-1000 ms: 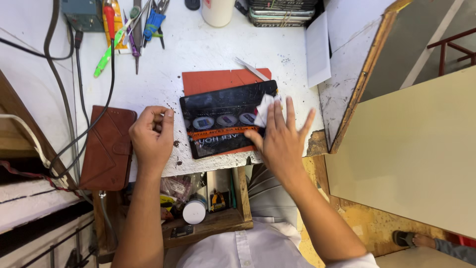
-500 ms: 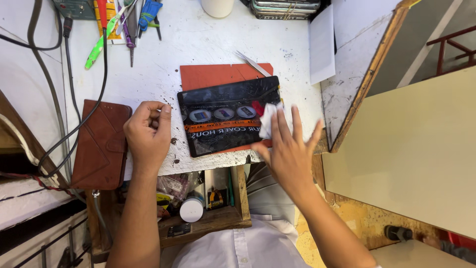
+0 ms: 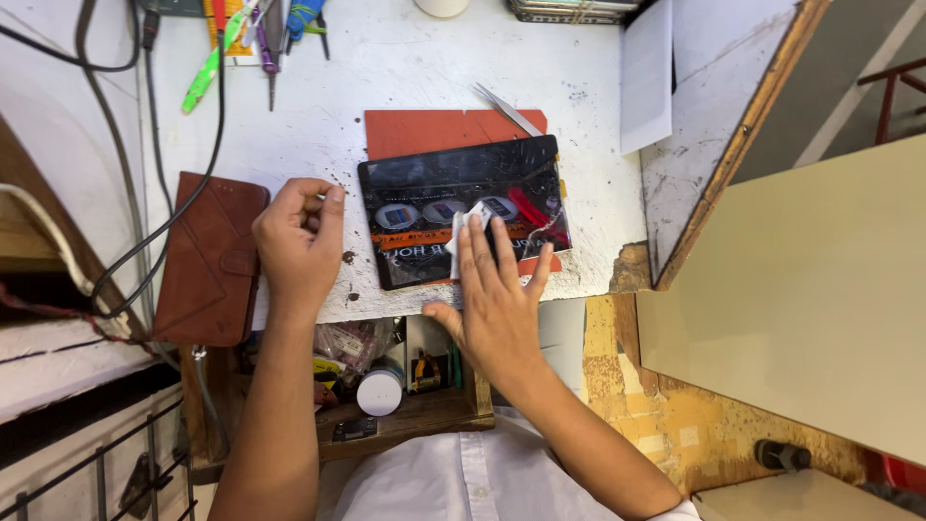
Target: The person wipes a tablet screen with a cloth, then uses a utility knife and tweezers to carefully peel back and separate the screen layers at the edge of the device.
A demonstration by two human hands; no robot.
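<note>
A black tablet [image 3: 434,188] with a glossy screen lies flat on an orange-red mat [image 3: 424,130] on the white worktop. My right hand [image 3: 497,299] is spread flat over the tablet's near edge, its fingertips pressing a small white cloth [image 3: 470,217] onto the screen. My left hand [image 3: 297,241] rests on the worktop just left of the tablet, fingers curled loosely; whether anything small is pinched in them I cannot tell. A brown leather case [image 3: 207,256] lies beside that hand.
Metal tweezers [image 3: 506,108] lie at the mat's far edge. Cables [image 3: 183,145] cross the left of the worktop, hand tools [image 3: 260,34] lie at the back. An open drawer [image 3: 405,376] with small parts sits under the front edge. A white sheet [image 3: 646,77] stands at the right.
My right hand has slid leftward across the tablet with the white cloth. My left hand has stayed in place beside the tablet.
</note>
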